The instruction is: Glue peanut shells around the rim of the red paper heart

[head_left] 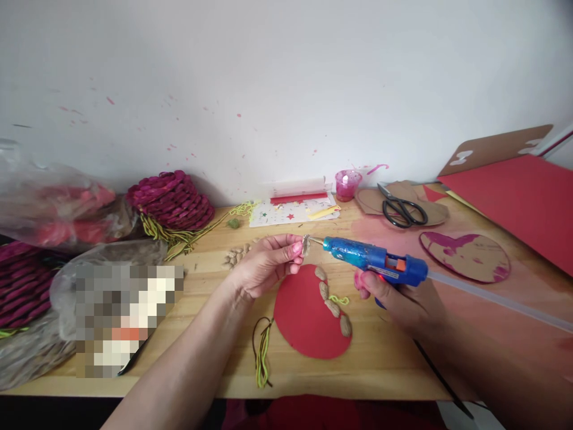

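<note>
Gluing a peanut beside the red disc

We appear to be at the gluing step. Our left hand (264, 263) pinches what looks like a peanut (306, 246) between thumb and fingertips, above the far edge of the red disc (304, 322). Our right hand (398, 301) is wrapped around the handle of the blue glue gun (367, 257), its nozzle (317, 240) pointing left, at or just beside the peanut; we cannot tell whether they touch or how much glue is on.

The disc lies flat on the worktop (201, 367), with a row of four peanuts (332, 308) along its right edge. Loose peanuts (233, 257) lie to the far left of it, behind our left hand.

We judge that the next move calls for a steady pinch, fingertips well clear of the hot nozzle, and the glued face turned towards the disc's rim before the glue sets.
</note>
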A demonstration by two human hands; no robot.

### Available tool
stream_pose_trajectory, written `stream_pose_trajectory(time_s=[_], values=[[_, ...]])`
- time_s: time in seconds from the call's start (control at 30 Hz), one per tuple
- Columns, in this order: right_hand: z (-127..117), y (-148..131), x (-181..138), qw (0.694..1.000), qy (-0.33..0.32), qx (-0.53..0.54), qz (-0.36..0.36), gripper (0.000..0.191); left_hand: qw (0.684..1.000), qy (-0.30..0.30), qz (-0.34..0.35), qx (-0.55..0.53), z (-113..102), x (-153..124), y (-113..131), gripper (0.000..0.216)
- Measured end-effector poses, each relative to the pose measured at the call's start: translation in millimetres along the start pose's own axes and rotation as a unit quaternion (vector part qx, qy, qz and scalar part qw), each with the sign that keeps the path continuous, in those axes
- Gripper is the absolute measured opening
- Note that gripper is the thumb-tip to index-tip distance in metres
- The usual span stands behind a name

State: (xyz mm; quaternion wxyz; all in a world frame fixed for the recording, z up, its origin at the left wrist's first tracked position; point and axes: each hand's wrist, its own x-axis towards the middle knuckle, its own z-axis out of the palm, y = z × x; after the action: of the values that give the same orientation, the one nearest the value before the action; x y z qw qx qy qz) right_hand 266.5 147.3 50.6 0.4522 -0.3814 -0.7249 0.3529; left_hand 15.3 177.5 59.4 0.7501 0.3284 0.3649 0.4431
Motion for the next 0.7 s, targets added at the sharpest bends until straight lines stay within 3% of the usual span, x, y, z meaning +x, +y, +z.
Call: stream_pose_trajectory(time_s=[0.7], values=[[-1.1, -0.9, 2.0, 0.999, 0.007, -0.039, -0.014, 0.028, 1.000, -0.003, 0.009, 0.001, 2.1, -1.4, 1.1, 0.030]])
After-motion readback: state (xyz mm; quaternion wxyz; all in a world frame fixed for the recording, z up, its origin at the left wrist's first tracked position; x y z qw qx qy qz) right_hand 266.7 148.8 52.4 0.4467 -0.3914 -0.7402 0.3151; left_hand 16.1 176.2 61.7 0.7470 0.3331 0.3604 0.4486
